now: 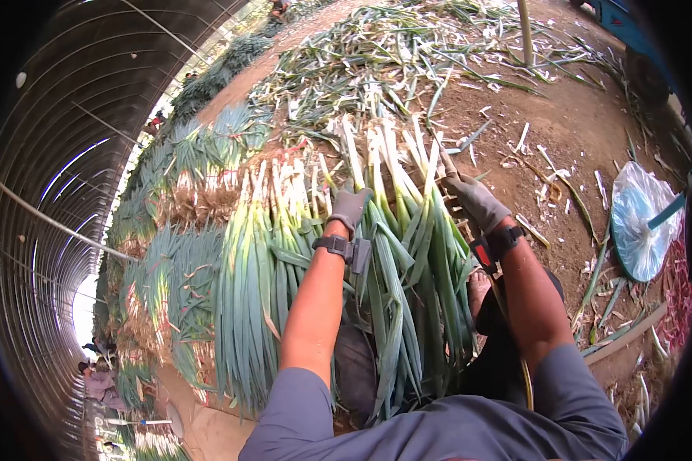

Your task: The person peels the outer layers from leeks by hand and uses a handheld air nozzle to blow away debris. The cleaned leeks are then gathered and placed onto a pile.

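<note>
Long green onions (396, 253) lie side by side in front of me, white ends pointing away and green leaves toward my lap. My left hand (350, 209), in a grey glove, is closed on stalks near where the white turns green. My gloved right hand (475, 203) is at the right edge of the row, its fingers curled around a thin, dark, nozzle-like tool (441, 150) that is partly hidden. A yellow hose (527, 384) runs below my right forearm. More green onions (246, 269) lie in a row left of my left hand.
A large heap of stripped leaves (361, 61) covers the ground ahead, beside a pole (525, 31). Bundled green onions (200, 184) line the left side. At right are a plastic bag (642, 223) and red netting (677, 296). Another person (100, 383) is at far left.
</note>
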